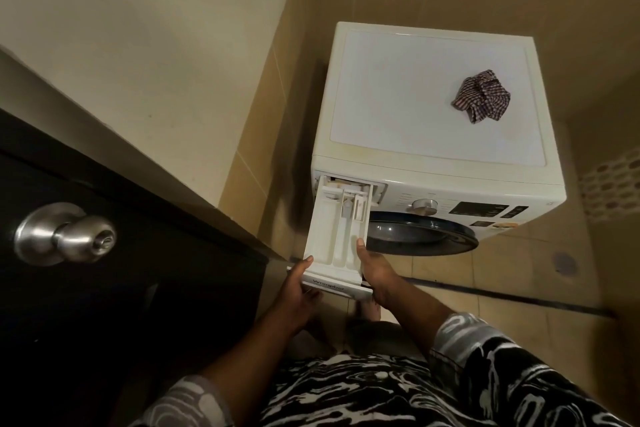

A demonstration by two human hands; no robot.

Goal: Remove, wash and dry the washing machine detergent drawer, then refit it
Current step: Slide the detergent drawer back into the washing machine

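At the front top-left corner of the washing machine (433,97), the detergent drawer (332,236) juts almost fully out, its back end in the slot.
It looks like light, stiff, thin plastic, likely slick when wet, so the two ends of the front panel are the sound hold. The left hand (296,288) curls round the left end and the right hand (377,270) grips the right, thumb on the rim. The round door (415,234) bulges just below, a checked cloth (481,95) lies near the top's far right corner, and a dark door (138,305) with a knob (64,232) crowds the left.
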